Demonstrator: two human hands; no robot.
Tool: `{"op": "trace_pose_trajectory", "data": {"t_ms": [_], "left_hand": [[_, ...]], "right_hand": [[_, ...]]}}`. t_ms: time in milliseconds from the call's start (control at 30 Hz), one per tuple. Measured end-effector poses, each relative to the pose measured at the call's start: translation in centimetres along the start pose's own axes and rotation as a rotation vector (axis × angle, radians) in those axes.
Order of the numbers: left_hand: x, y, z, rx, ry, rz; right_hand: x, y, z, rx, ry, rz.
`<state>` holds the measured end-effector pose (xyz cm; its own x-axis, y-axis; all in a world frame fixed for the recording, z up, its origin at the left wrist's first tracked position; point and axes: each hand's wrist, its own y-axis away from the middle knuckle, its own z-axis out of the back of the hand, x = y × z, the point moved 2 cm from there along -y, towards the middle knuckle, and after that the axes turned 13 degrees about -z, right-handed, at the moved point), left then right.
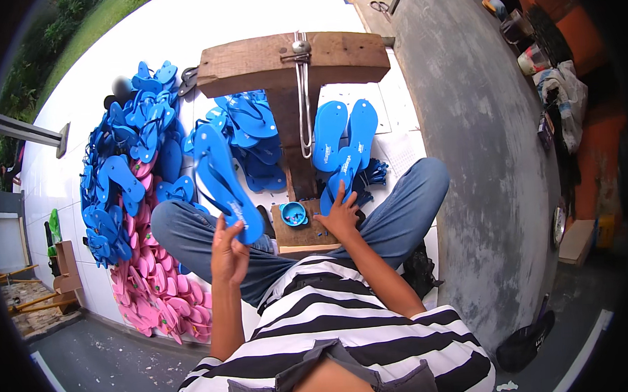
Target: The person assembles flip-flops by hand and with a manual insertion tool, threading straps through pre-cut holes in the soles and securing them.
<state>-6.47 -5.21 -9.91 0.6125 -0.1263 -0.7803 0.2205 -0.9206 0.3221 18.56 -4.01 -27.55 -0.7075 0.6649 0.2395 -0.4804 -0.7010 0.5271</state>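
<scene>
Left hand [229, 249] pinches a blue flip-flop [223, 180] slanting forward-left.
Right hand [339, 213], half-curled, touches the near end of a blue sole [346, 168] pointing forward; grip unclear.

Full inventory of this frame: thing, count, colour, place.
Wooden stand: one, brown, centre
Bent metal rod: one, silver, hanging along the stand
Bowl: one, blue, on the stand's base
Single sandal: one, blue, left of the base
Soles: three, blue, right of the stand
Straps: several, dark blue, beside the soles
Blue sandal heaps: uncountable, blue, left and behind the stand
Pink sandal heap: uncountable, pink, lower left
Tiled floor: one, white, under the heaps
Ledge: one, grey, right
Plants: several, green, upper left
Far-right clutter: too small to itemise
Jeans: one pair, blue, both sides of the base
Shirt: one, black-white striped, bottom
Left hand: one, bare, gripping the single sandal
Right hand: one, bare, on the nearest sole
</scene>
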Motion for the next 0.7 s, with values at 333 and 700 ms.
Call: {"op": "trace_pose_trajectory", "data": {"t_ms": [333,700], "left_hand": [[5.2,-0.4,-2.8,0.185,0.027,0.139],[5.6,-5.8,1.1,0.208,-0.145,-0.043]], "right_hand": [[-0.9,0.0,1.9,-0.083,-0.53,0.326],[-0.1,12.1,13.6,-0.071,-0.118,0.853]]}}
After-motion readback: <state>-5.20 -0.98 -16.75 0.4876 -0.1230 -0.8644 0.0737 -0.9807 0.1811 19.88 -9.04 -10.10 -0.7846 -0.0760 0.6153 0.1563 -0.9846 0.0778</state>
